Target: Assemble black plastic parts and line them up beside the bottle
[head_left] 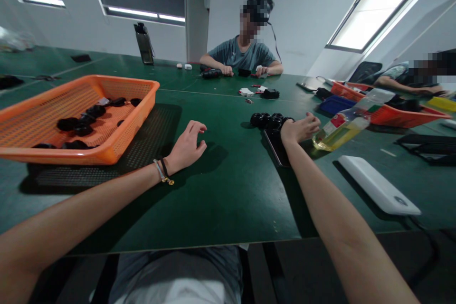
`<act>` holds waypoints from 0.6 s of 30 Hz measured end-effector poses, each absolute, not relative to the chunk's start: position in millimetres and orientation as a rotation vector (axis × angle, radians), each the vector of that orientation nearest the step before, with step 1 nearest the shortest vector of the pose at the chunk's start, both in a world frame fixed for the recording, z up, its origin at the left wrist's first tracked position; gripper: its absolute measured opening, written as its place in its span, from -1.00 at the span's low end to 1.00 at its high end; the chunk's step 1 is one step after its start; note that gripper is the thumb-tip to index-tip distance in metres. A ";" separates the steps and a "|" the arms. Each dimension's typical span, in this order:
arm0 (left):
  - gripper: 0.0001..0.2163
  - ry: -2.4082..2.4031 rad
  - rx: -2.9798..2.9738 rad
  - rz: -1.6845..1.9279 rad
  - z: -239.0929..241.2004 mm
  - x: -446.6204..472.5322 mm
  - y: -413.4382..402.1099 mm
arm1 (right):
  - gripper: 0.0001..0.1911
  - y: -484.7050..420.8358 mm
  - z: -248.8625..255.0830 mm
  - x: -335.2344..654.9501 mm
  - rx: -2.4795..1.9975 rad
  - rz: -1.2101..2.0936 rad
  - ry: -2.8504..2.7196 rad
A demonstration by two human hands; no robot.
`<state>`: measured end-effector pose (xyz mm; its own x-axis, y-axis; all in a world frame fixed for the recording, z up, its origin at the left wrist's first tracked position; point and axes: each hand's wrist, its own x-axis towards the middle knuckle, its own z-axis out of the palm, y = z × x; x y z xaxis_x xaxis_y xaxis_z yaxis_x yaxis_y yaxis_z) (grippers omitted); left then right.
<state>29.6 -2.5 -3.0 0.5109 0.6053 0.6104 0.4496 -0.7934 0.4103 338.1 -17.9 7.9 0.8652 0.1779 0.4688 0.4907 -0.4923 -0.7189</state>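
Note:
My left hand hovers over the green table with nothing in it, fingers bent and thumb apart. Round its wrist are a dark band and a light bracelet with a gold charm. My right hand reaches to a cluster of glossy black round parts, touching or close to the nearest. Its outer fingers are bent towards the right; the thumb and fingertips on the near parts are hidden behind the hand. Below it lies a dark phone, partly covered by the wrist. A clear bottle with yellow liquid leans just right of the hand.
An orange basket with several black parts stands at left. At right are a white power bank with a cable and another orange basket. Across the table a person handles small items near a dark bottle; another person sits far right.

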 end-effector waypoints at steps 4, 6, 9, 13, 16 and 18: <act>-0.77 0.893 2.567 1.139 -2.7 30.0 -3.1 | -0.55 -20.8 9.0 330.3 -2.008 -0.487 -0.793; -0.77 0.886 2.579 1.128 -2.4 29.9 -3.5 | -0.57 -21.3 9.3 329.4 -1.949 -0.483 -0.973; -0.76 0.866 2.595 1.117 -2.1 29.5 -4.1 | -0.57 -21.0 11.3 330.8 -1.879 -0.417 -1.093; -0.75 0.843 2.614 1.099 -2.0 28.2 -4.9 | -0.55 -18.6 19.8 327.3 -1.769 -0.306 -1.035; -0.75 0.844 2.647 1.073 0.7 26.2 -6.7 | -0.59 -15.2 26.6 309.4 -1.646 -0.254 -1.032; -0.75 0.817 2.716 1.043 5.9 24.2 -9.6 | -0.63 -14.1 27.9 288.5 -1.560 -0.133 -1.142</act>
